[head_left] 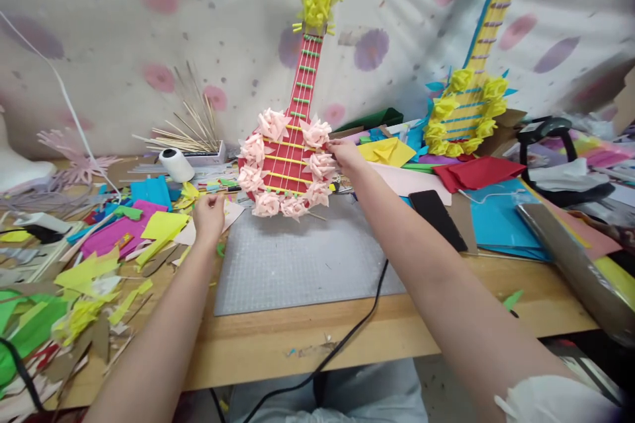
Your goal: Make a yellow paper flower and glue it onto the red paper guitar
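A red paper guitar [297, 106] stands tilted above the back of the grey cutting mat [302, 264]. Pale pink paper roses ring its body, thin strings run along it, and a yellow paper flower [317, 5] decorates the head. My right hand [346, 152] grips the guitar at the right side of its body, with the fingertips partly behind the roses. Left of the guitar and apart from it, my left hand [209, 213] is closed, the fingers curled together near a white paper piece [233, 213]. What it holds, if anything, is hidden.
A yellow paper guitar [466, 106] leans at the back right. A black phone [436, 219] lies beside my right forearm. Paper scraps [94, 271] cover the left side, near a white thread spool [176, 165] and thin sticks [191, 129]. A black cable [347, 338] crosses the table's front edge.
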`<state>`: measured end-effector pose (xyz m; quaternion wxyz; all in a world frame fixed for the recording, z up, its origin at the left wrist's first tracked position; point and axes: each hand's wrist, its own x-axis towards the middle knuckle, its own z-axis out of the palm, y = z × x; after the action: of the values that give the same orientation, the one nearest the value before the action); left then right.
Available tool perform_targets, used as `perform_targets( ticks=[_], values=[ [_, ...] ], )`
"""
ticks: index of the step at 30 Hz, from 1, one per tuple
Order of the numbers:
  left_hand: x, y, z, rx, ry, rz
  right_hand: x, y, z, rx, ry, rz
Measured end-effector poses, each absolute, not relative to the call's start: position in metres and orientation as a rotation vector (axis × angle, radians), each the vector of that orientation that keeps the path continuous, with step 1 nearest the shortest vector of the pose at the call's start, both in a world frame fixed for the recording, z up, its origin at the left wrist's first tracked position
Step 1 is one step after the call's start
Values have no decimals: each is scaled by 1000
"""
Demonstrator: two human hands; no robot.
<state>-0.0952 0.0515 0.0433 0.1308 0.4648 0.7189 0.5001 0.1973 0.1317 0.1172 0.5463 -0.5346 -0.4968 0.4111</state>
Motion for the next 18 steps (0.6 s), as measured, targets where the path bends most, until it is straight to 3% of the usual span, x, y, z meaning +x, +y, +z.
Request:
perform_targets(
  ticks=[6, 18],
  values=[
    [-91, 40, 3, 1625, 2051, 1579, 174, 178, 112, -1238, -991, 993],
    [-98, 32, 13, 1713, 2246, 1395, 162, 224, 106, -1216, -1087, 934]
  ],
)
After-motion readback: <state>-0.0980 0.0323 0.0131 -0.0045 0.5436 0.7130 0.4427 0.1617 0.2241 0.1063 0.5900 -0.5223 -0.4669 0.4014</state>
